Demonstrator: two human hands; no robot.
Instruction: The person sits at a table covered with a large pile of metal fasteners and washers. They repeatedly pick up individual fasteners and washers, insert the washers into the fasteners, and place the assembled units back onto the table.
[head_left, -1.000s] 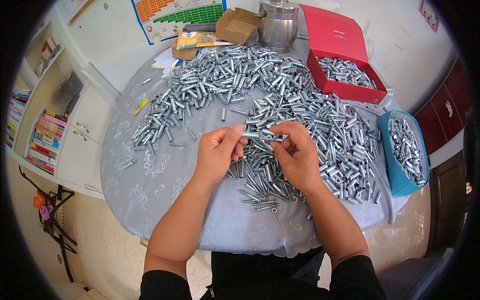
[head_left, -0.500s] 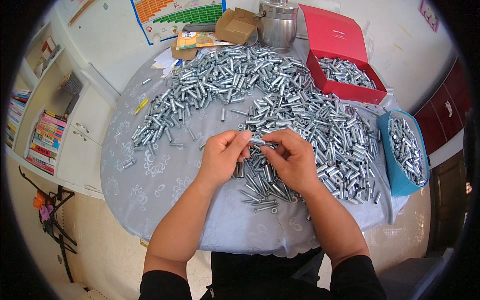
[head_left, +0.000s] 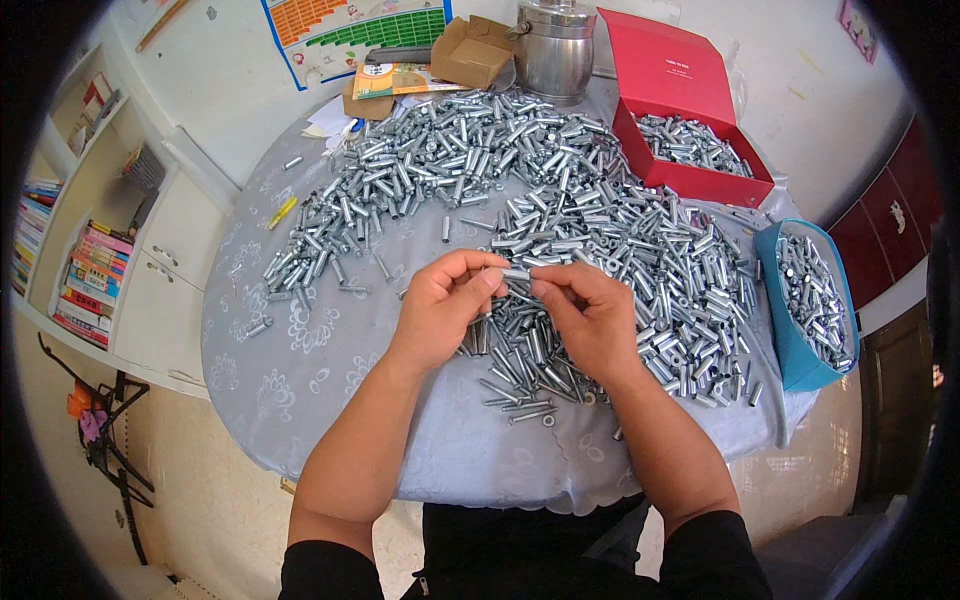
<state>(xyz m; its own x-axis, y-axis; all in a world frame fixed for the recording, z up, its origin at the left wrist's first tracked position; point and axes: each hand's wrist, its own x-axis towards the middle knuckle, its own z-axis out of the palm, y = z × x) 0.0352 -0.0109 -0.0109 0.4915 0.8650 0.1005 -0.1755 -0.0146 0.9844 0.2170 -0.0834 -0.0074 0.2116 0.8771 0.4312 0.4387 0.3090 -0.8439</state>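
Note:
A short silvery metal sleeve (head_left: 516, 275) lies level between my hands, over the near side of a large heap. My left hand (head_left: 440, 308) pinches one end with thumb and forefinger. At the other end, my right hand (head_left: 588, 318) grips with thumb and fingertips. Whether a bolt sits inside the sleeve cannot be made out. Beneath and around the hands spreads the heap of similar metal sleeves (head_left: 670, 270), with thin bolts (head_left: 515, 395) and a few nuts or washers at its near edge. A second, denser pile of assembled-looking pieces (head_left: 440, 150) stretches along the far side.
The round table has a grey patterned cloth (head_left: 290, 400). Metal parts fill a red box (head_left: 690, 180) at the back right and a teal bin (head_left: 805, 370) at the right edge. A yellow-handled tool (head_left: 282, 212) lies far left. Behind stand a steel pot (head_left: 555, 55) and a cardboard box (head_left: 472, 52).
The sleeve has turned level between my fingertips and shows more plainly. My right fingers have shifted to its right end; both hands stay in nearly the same place.

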